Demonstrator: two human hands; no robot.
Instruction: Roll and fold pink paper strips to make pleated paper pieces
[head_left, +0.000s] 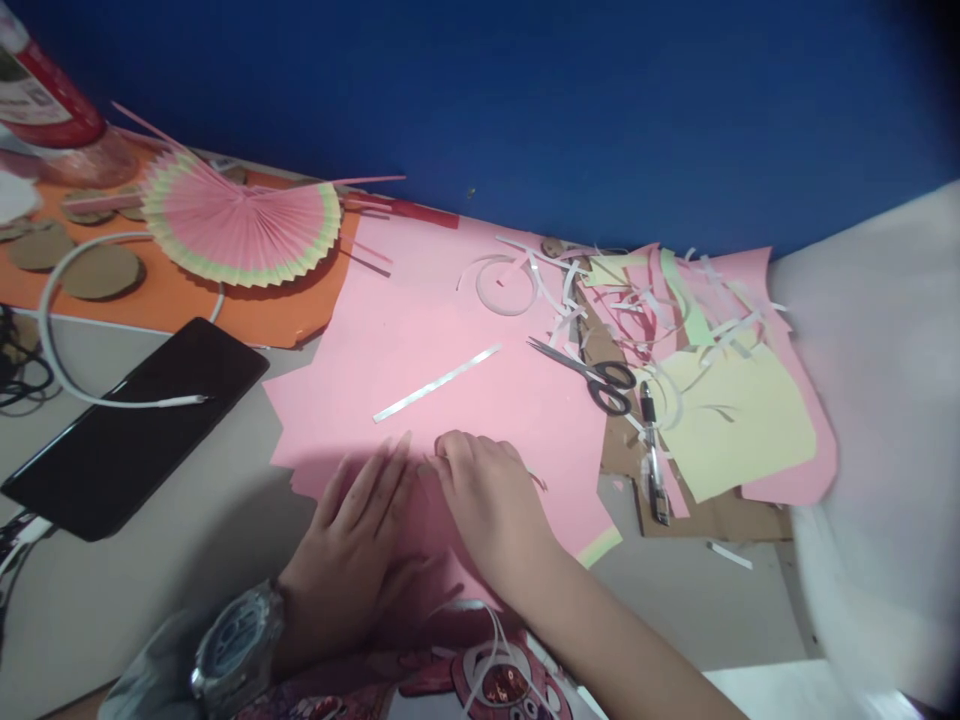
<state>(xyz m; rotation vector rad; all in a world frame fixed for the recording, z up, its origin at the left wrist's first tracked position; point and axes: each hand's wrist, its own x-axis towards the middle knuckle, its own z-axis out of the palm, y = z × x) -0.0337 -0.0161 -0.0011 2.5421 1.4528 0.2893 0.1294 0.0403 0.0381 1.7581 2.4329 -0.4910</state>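
Note:
My left hand (352,545) lies flat on a large pink paper sheet (427,310), its fingers stretched forward. Close beside it, my right hand (491,505) is closed, with curled fingers pinched low over the same sheet. Whatever sits between those fingertips is hidden. Just beyond both hands a narrow white strip (436,384) rests slantwise on the pink paper. To the right lie black-handled scissors (600,380), slightly apart at the blades, and a pen (654,455).
Paper scraps (637,310) and a pale yellow sheet (739,430) cover cardboard at right. A pleated pink fan (244,220) lies on orange paper (277,325) at left, near cardboard discs (101,272), a bottle (56,95) and a phone (142,430). A blue partition (480,100) rises behind.

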